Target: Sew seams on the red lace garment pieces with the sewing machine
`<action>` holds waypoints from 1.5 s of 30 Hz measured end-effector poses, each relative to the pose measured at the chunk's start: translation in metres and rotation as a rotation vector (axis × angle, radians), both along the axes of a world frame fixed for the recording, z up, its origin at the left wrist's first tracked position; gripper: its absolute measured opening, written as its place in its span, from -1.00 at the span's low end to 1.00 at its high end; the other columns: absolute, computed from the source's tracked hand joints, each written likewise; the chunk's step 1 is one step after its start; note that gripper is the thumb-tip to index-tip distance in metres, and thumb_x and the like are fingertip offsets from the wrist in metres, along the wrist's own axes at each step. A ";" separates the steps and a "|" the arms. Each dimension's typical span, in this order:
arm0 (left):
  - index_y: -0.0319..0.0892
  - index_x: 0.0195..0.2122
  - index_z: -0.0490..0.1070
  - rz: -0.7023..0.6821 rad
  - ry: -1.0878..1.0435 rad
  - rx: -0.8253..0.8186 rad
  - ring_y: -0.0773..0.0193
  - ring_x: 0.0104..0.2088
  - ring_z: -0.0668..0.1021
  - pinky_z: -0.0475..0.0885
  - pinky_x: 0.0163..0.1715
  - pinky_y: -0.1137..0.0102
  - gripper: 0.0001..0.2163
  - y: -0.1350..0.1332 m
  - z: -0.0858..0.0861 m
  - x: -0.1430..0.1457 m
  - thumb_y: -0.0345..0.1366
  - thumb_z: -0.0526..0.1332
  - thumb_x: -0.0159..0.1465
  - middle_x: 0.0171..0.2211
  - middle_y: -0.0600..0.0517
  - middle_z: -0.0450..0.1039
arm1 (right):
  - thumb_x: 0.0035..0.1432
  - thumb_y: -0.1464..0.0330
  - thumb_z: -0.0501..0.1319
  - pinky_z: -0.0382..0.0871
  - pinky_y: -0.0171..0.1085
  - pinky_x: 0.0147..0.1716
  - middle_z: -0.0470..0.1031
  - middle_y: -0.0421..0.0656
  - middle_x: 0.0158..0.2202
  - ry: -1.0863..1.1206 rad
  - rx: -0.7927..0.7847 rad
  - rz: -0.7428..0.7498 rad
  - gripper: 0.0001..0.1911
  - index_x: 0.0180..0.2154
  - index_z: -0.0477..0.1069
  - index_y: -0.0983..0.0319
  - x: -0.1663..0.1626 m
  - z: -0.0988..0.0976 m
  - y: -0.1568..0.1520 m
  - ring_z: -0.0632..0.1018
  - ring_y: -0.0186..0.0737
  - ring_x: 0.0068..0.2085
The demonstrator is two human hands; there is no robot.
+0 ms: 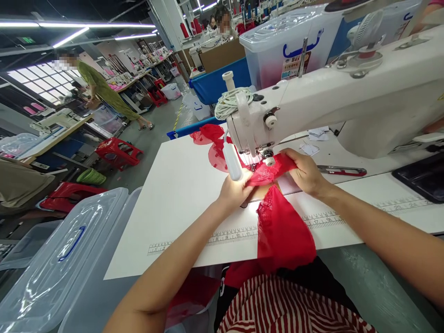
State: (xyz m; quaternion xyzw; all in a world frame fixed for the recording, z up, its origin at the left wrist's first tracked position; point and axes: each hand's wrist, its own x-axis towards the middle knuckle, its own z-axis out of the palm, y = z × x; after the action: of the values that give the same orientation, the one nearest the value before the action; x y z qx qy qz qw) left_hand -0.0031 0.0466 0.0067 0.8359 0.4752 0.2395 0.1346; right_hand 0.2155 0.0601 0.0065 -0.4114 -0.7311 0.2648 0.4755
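Observation:
A white sewing machine [305, 88] stands on the table, its needle area lit by a small lamp [231, 161]. Under the needle lies red lace fabric [268, 172], stretched between my two hands. My left hand [236, 188] is closed on its left end, close beside the lamp and presser foot. On the right end, my right hand [307, 172] pinches the fabric between thumb and fingers. More of the red cloth [284, 231] hangs over the front edge toward my lap, and sheer red pieces [217, 150] lie behind the needle. The lamp partly hides my left fingertips.
Thread snips [342, 170] and a black phone-like object [421, 178] lie at the right. A printed ruler [239, 235] runs along the table [166, 185]. Lidded plastic boxes [65, 259] stand at the left, another box [287, 41] behind the machine. A person [104, 88] walks in the aisle.

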 end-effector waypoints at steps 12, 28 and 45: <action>-0.18 -0.49 0.39 -0.125 0.363 0.501 0.23 -0.32 0.40 0.23 -0.33 0.31 -0.68 -0.012 -0.007 0.003 -0.50 -0.03 0.36 -0.47 0.01 0.38 | 0.31 0.54 -0.09 0.31 -0.27 -0.41 0.45 -0.12 -0.38 -0.725 0.534 0.235 -0.63 -0.18 0.47 0.23 0.007 0.003 -0.003 0.40 -0.23 -0.35; -0.36 0.13 0.33 -0.250 0.473 0.121 -0.05 -0.10 0.51 0.49 -0.23 0.12 -0.18 -0.036 0.020 -0.010 0.27 -0.29 0.30 0.15 -0.38 0.29 | 0.28 0.50 -0.02 0.20 -0.32 -0.58 0.61 -0.13 -0.18 -0.777 0.473 0.264 -0.70 -0.25 0.48 0.22 -0.002 -0.004 -0.004 0.51 -0.33 -0.40; -0.35 0.14 0.35 -0.218 0.497 0.197 -0.02 -0.17 0.54 0.49 -0.29 0.14 -0.18 -0.038 0.013 -0.011 0.29 -0.24 0.27 0.07 -0.39 0.37 | 0.17 0.60 -0.05 -0.07 -0.28 -0.65 0.57 -0.15 -0.39 -0.868 0.430 0.102 -0.71 -0.42 0.35 0.23 -0.003 -0.004 -0.008 0.38 -0.37 -0.57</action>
State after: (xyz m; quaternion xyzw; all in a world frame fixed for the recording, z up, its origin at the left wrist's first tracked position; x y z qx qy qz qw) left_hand -0.0140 0.0090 0.0194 0.9241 0.3756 0.0564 -0.0427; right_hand 0.2128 0.0517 0.0022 -0.3400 -0.9193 -0.0651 0.1874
